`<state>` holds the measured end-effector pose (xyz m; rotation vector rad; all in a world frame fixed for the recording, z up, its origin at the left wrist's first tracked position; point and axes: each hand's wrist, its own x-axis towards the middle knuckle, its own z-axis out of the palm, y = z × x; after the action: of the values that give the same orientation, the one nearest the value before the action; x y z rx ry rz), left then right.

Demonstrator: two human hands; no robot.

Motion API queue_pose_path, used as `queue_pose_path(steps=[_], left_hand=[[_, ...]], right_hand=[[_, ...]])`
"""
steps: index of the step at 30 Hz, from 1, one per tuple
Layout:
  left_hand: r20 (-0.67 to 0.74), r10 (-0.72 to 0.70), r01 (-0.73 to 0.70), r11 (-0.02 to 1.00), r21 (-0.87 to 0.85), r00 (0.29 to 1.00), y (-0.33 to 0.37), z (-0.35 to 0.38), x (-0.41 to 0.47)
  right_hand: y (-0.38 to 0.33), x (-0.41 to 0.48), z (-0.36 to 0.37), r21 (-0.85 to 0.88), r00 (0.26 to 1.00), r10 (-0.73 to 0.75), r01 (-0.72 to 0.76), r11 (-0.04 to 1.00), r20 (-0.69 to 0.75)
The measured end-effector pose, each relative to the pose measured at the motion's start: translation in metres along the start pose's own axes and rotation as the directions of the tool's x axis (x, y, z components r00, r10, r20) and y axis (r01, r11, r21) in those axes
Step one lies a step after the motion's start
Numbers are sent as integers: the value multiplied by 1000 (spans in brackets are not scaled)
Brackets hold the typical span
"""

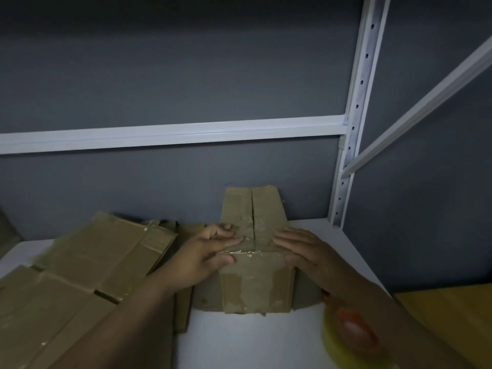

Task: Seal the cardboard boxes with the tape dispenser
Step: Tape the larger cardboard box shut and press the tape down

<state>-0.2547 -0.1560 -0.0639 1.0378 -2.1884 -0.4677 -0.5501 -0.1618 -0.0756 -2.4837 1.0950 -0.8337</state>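
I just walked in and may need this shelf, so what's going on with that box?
A person is sealing a cardboard box that sits on the white shelf. The left hand presses on a strip of clear tape running across the box's centre seam, while the right hand lies flat on the box beside it. The tape dispenser lies unheld under the right forearm. Flattened cardboard is piled to the left.

Storeroom: slotted metal shelving (356, 107), cardboard boxes (87, 262)
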Motion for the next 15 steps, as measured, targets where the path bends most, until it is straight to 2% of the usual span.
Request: queue_pose_path(steps=[2,6,10,13,15], left_hand=[[2,-29,29,994,-101,1000,1,0,-3],[-23,-42,39,992,-117,999,3,5,-7],[32,-79,82,991,-109,996,10,-10,-8],[-72,-219,205,966,-157,973,15,-21,13],[-172,-266,268,963,-10,948,10,-20,41]], right_hand=[[-3,1,-1,34,999,18,-16,999,-50],[-18,16,8,-20,984,44,-48,999,-173],[-12,8,4,131,988,46,-27,991,-148],[-7,-5,0,234,986,79,-42,971,-148],[-7,-10,3,260,982,102,-57,964,-161]])
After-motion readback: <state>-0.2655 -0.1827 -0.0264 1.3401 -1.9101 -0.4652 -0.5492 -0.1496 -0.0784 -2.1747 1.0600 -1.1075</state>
